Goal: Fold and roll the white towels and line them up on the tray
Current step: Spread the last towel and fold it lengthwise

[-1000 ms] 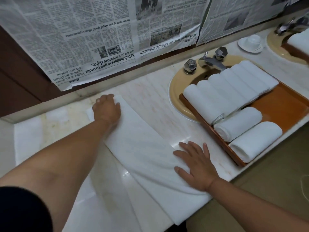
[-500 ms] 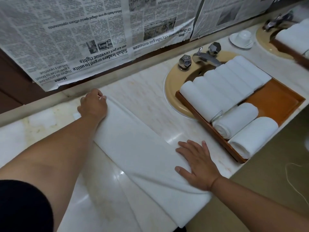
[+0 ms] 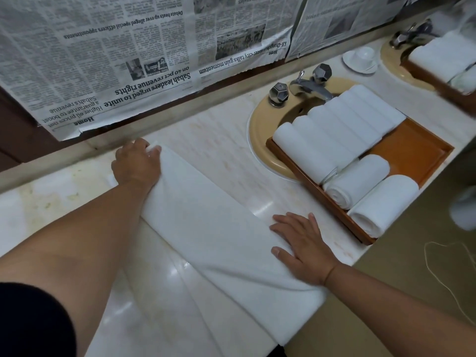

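Marble vanity counter [image 3: 219, 140]: the left hand [image 3: 136, 163] curls its fingers round the folded towel's [image 3: 206, 222] far end, and the right hand [image 3: 304, 243] lies flat on its near stretch. Its long axis runs hand to hand, with the left hand at the end where a roll would likely start. The wooden tray [image 3: 412, 150] of rolled towels [image 3: 334, 132] sits to the right.

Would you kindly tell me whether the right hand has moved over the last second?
No. The right hand still lies flat on the towel, equally far from the near corner of the tray.

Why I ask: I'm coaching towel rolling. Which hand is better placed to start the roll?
Probably left: the left hand grips the folded towel at its far end, fingers curled; the right hand lies flat, pinning it.
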